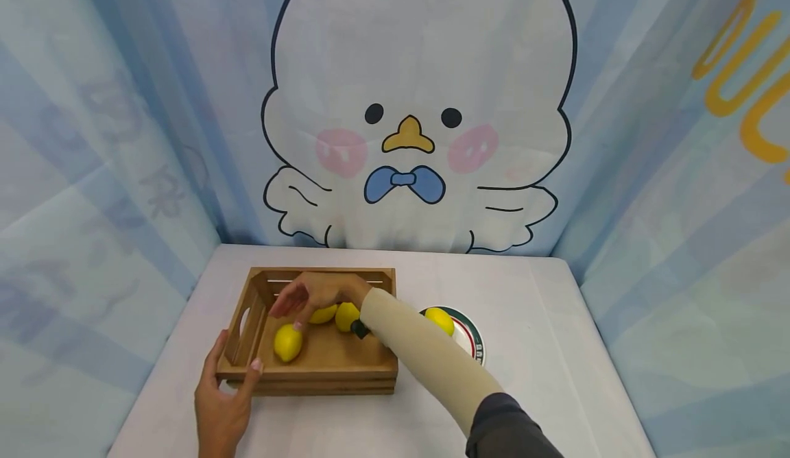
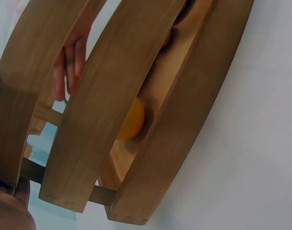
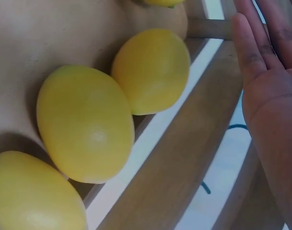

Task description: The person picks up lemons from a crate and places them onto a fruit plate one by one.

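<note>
A slatted wooden crate (image 1: 321,384) stands on the table with several lemons inside. My left hand (image 1: 223,403) grips its front left corner, thumb over the front rim and fingers along the left side. Inside the crate my right hand (image 1: 317,293) hovers palm down with loose, extended fingers. Its thumb overlaps the top edge of the front left lemon (image 1: 287,343); whether they touch I cannot tell. Behind lies another lemon (image 1: 324,315), partly hidden by the right hand, and next to it a lemon (image 1: 346,317). The right wrist view shows lemons (image 3: 86,124) beside the slats, apart from the fingers.
Right of the crate, a white plate (image 1: 475,345) with a dark green and red rim bears a lemon (image 1: 440,321). My right forearm hides part of the plate. A white cloth covers the table (image 1: 543,376); printed curtains (image 1: 420,46) enclose its back and sides.
</note>
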`<state>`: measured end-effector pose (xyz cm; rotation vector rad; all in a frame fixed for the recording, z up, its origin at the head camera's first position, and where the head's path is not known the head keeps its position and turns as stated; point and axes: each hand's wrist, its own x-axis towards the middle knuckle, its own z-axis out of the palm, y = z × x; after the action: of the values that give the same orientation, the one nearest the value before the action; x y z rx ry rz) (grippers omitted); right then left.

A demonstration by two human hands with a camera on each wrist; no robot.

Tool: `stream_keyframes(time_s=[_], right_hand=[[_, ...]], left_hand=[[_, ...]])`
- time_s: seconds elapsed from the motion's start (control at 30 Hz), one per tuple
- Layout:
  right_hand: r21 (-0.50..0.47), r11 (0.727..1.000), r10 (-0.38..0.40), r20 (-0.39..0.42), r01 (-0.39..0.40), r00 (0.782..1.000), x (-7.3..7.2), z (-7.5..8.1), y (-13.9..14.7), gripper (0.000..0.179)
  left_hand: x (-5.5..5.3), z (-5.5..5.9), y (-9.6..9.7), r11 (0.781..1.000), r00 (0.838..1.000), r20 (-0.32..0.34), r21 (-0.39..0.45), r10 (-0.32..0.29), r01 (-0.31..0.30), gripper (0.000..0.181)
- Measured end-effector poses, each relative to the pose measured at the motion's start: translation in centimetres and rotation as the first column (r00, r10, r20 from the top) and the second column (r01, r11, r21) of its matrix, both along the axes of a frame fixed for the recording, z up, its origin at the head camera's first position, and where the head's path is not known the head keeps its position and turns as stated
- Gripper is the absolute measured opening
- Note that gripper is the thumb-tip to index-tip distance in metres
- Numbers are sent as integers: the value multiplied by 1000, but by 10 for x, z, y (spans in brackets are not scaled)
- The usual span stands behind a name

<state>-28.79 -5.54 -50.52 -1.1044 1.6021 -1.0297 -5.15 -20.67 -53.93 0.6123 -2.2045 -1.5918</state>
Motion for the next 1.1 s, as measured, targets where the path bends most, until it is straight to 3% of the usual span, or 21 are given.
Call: stream_keyframes(time_s=[0.47,1.1], right_hand=[[51,999,-1,-59,4,998,2,-10,-7,54],[93,996,-3,-48,8,999,5,-28,-16,56]], left_hand=[[-2,1,-1,1000,1000,-10,-12,-6,6,82],[-2,1,-1,1000,1000,19,-15,8,-8,83]])
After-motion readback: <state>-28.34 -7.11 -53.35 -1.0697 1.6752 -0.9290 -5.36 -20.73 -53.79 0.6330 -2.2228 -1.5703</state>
